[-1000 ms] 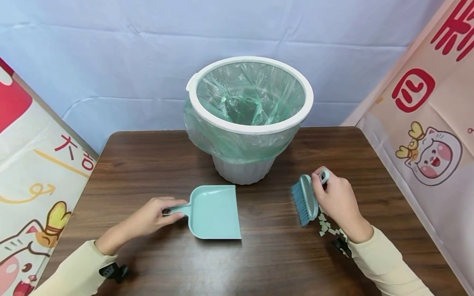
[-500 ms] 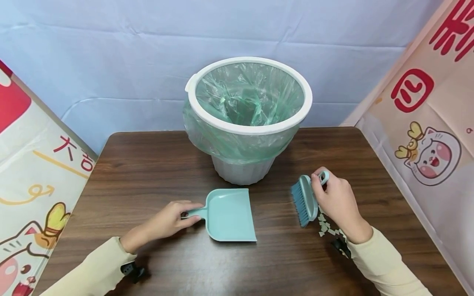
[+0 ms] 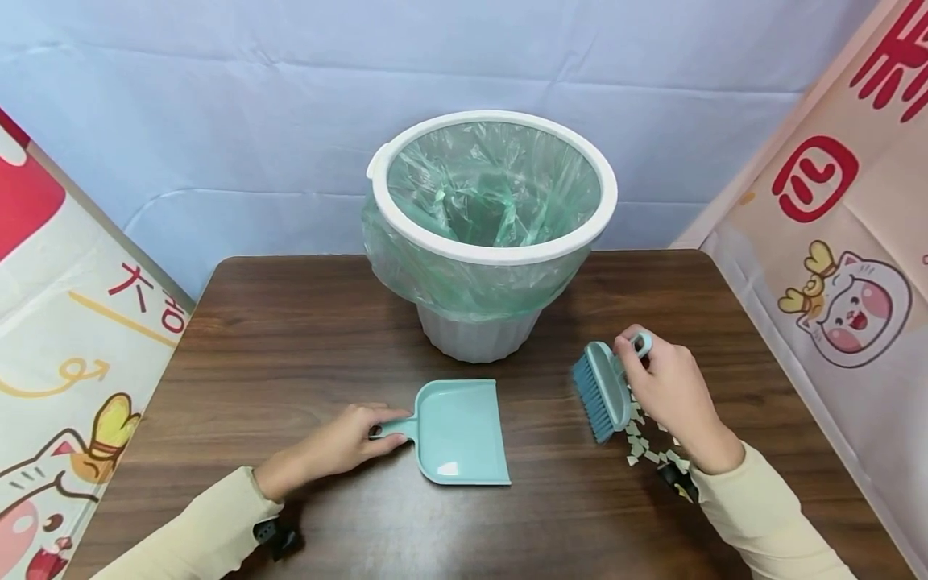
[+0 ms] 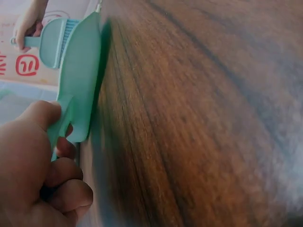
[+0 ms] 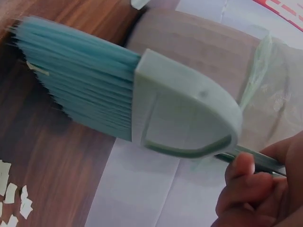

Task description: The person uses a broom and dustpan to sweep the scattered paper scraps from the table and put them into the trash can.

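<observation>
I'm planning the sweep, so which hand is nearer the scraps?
Right. The right hand, holding the brush, is close to the pale scraps; the left hand is farther, with the dustpan between it and them.

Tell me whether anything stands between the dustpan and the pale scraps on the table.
Yes: the brush, gripped by the right hand, stands between the dustpan and the pale scraps, its bristles facing the dustpan.

Pale scraps (image 3: 639, 447), prob. paper, part-hidden behind brush (image 3: 611, 385) & R hand (image 3: 676, 395) in head view, count unclear
</observation>
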Motion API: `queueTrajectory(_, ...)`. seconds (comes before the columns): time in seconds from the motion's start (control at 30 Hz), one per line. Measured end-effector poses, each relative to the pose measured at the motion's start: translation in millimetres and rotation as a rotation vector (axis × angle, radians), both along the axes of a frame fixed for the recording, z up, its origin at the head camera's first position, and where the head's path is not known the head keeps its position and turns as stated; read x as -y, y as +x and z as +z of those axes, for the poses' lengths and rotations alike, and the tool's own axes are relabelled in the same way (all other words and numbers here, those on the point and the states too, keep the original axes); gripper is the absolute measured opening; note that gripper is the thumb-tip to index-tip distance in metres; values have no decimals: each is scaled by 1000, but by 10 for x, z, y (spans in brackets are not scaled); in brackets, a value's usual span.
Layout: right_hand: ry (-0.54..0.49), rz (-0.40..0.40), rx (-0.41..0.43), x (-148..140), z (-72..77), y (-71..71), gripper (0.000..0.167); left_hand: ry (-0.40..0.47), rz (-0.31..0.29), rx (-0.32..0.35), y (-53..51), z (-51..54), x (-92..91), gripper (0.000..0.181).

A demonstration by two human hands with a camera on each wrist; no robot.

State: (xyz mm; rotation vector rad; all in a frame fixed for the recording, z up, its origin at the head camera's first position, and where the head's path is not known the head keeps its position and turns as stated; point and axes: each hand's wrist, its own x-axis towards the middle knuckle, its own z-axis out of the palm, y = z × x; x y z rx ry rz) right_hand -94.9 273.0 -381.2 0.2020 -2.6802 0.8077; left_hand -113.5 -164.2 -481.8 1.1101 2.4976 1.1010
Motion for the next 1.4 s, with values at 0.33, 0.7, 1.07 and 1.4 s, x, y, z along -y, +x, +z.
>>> queueTrajectory(0.33, -88, -78, -81, -185, 162, -16, 23, -36, -2, -10, 12, 32, -24, 36)
queueTrajectory(0.7, 81, -137, -256, -412, 270, -54, 18, -36, 7, 14, 15, 59, -36, 33)
queueTrajectory(1.07, 278, -111, -237, -403, 117, -86, 24, -59, 16, 29, 16, 88, -42, 33)
queueTrajectory(1.4, 278, -70, -151, -317, -25, -52, 24, -56, 21, 13, 10, 52, -39, 33)
